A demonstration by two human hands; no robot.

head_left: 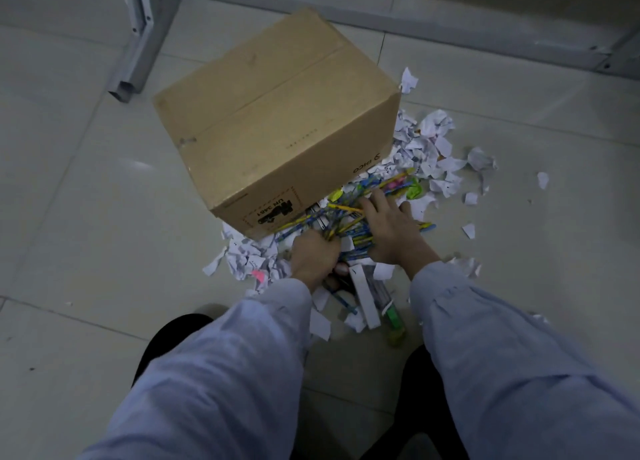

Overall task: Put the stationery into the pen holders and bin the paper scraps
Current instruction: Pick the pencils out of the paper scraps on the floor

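Note:
A heap of blue and yellow pencils (349, 213) and white paper scraps (426, 144) lies on the tiled floor beside an upturned cardboard box (277, 113). My left hand (313, 255) grips a bundle of the pencils at the box's near corner. Fingers spread, my right hand (391, 227) rests flat on the pencil heap. A white flat box (363, 296) and a green highlighter (394, 321) lie just in front of my hands. Pink and green bits (408, 185) show among the scraps. No pen holder or bin is in view.
A grey metal table leg (138, 33) stands at the back left and a metal frame rail (485, 33) runs along the back. Loose scraps (542, 179) are scattered to the right. My dark shoes (166, 341) stand on the tiles below.

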